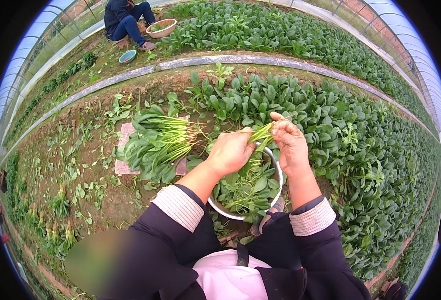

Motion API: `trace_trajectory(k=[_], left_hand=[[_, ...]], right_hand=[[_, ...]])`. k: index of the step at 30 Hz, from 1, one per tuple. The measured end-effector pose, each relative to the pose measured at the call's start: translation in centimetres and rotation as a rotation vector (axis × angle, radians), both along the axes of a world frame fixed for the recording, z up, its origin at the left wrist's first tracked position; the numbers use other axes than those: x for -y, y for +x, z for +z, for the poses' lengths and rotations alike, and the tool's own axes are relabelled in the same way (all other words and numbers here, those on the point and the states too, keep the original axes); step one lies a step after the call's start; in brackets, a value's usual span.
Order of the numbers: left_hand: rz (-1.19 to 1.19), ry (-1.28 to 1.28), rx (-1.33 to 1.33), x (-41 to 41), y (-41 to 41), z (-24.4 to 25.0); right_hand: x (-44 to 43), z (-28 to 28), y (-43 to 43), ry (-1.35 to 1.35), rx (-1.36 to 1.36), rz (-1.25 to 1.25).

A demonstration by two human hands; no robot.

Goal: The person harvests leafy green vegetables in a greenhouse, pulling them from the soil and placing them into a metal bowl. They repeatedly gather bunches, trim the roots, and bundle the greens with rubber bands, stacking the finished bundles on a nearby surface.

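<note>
My left hand [230, 153] is closed around a small bunch of spinach plants [260, 132], its pale green stems pointing right. At the root end, the fingertips of my right hand [289, 141] pinch the thin roots. Below both hands stands a white-rimmed basin [226, 213] between my legs, with loose spinach leaves [245, 189] inside it. To the left, a larger heap of spinach [158, 140] lies on pinkish slabs [124, 167], leaves to the left and roots to the right. My left hand hides part of the held leaves.
Growing spinach [355, 150] covers the bed on the right. Tied bunches [69, 236] stand at the lower left among scattered leaves. Past a grey strip [220, 59], a seated person [124, 22] has a wicker basket [162, 29] and a blue bowl [127, 56] nearby.
</note>
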State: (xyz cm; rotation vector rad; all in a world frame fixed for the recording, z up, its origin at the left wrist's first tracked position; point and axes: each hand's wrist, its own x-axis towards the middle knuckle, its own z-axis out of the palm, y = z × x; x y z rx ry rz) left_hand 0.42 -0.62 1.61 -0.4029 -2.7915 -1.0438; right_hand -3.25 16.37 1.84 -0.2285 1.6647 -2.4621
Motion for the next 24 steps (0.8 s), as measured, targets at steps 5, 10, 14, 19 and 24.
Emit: trace_trajectory(k=[5,10,14,19,24], left_hand=[[0.000,0.056,0.047,-0.1,0.2,-0.3],[0.054,-0.018,0.093,0.3,0.0,-0.2],[0.085,0.020,0.270,0.6,0.2,1.1],[0.099,0.079,0.315,0.6,0.3,0.7],[-0.020,0.068,0.236,0.2,0.1,-0.3]], right_hand=[[-0.3,-0.3,-0.1,-0.125,0.189,0.028],[-1.1,-0.3,-0.7,-0.001,-0.027,-0.100],[-3.5,0.1,-2.2,0.007,-0.115,-0.162],[-2.0,1.3,-1.1,0.638,-0.413,-0.210],[-1.1,0.9,-0.2,0.917,-0.596,-0.189]])
